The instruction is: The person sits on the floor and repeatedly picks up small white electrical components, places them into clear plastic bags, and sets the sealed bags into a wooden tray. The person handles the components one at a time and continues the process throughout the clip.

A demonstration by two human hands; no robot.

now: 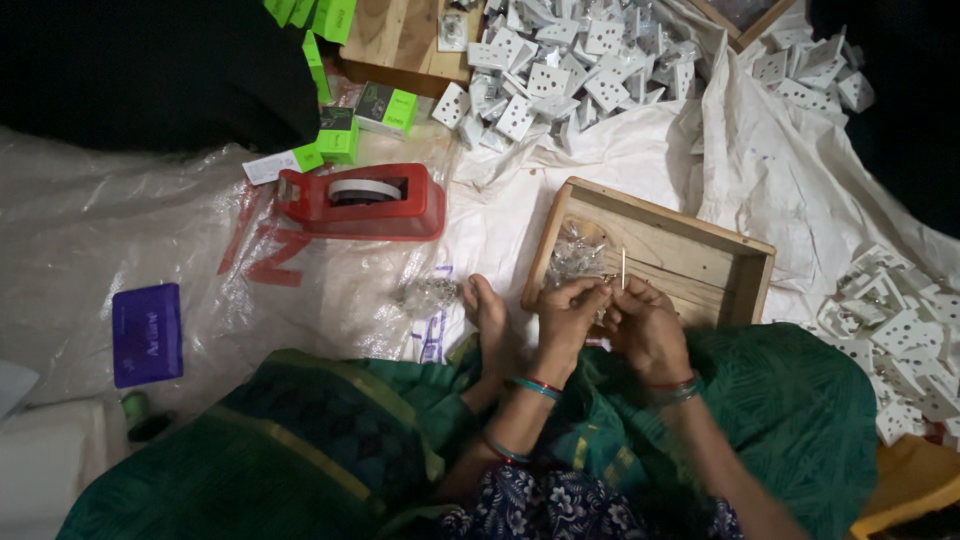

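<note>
My left hand (568,312) and my right hand (645,322) meet over the near edge of a shallow wooden tray (745,262). Together they pinch a small clear plastic packet (603,300); its contents are too small to make out. A thin pale stick (623,268) stands up just above my right fingers. More crinkled clear packets (577,252) lie in the tray's left corner. My bare foot (487,308) rests left of the tray, beside another clear packet (425,295) on the floor sheet.
A red tape dispenser (362,202) sits to the left on plastic sheeting. White socket plates are heaped at the top (560,70) and at the right (900,330). Green boxes (385,108) lie near the top left; a purple box (147,333) lies at the left.
</note>
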